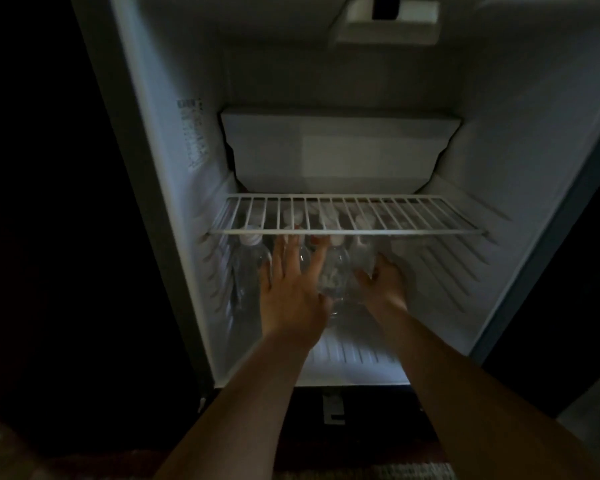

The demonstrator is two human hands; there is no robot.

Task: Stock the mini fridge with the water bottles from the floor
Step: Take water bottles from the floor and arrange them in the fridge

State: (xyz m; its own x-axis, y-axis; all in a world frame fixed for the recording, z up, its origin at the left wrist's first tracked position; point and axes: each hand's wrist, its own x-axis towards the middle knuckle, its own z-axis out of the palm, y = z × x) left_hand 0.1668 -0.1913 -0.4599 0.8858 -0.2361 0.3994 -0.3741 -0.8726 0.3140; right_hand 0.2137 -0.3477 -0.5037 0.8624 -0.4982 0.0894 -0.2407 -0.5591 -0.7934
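The mini fridge (160, 168) stands open in dim light. Several clear water bottles with white caps stand on its floor under the wire shelf (347, 232). One bottle (248, 268) stands at the left wall. My left hand (290, 289) reaches in with fingers spread, flat against a bottle (333, 275) in the middle. My right hand (383, 280) is curled around the right side of a neighbouring bottle (362, 259). More caps show through the shelf bars behind them.
A white freezer box (336, 150) sits at the back above the shelf. The right half of the fridge floor (361, 355) holds no bottles. Dark surroundings hide the room on the left; a strip of rug shows at the bottom.
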